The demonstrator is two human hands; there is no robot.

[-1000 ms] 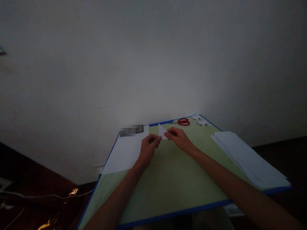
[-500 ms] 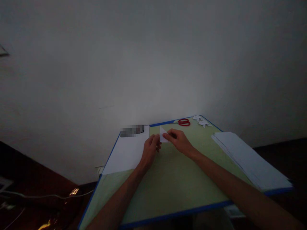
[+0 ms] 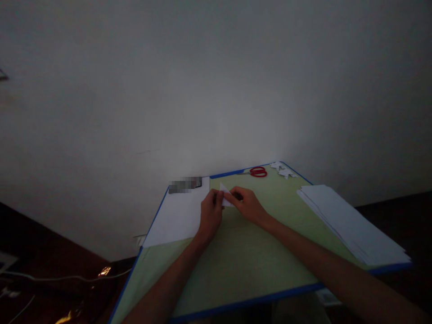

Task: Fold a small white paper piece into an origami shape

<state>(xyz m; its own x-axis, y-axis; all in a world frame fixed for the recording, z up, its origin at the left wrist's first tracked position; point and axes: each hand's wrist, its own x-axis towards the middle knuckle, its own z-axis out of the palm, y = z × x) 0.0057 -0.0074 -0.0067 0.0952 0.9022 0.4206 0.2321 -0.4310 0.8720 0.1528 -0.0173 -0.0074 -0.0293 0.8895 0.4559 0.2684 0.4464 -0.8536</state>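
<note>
A small white folded paper triangle point(image 3: 225, 194) is pinched between both hands over the green board point(image 3: 243, 252). My left hand point(image 3: 209, 215) grips its left edge with closed fingers. My right hand point(image 3: 248, 206) holds its right side, fingers curled and pressed on it. Most of the paper is hidden by my fingers; only its upper point shows.
A white sheet point(image 3: 177, 217) lies at the board's left, a stack of white paper point(image 3: 351, 225) at its right. Red scissors point(image 3: 258, 171) and white paper scraps point(image 3: 284, 170) sit at the far edge. A dark blurred object point(image 3: 185, 184) is at the back left. Cables point(image 3: 50, 275) lie on the floor.
Both hands came closer together and slightly left around the paper triangle. The left hand now covers more of it, so less of the paper shows.
</note>
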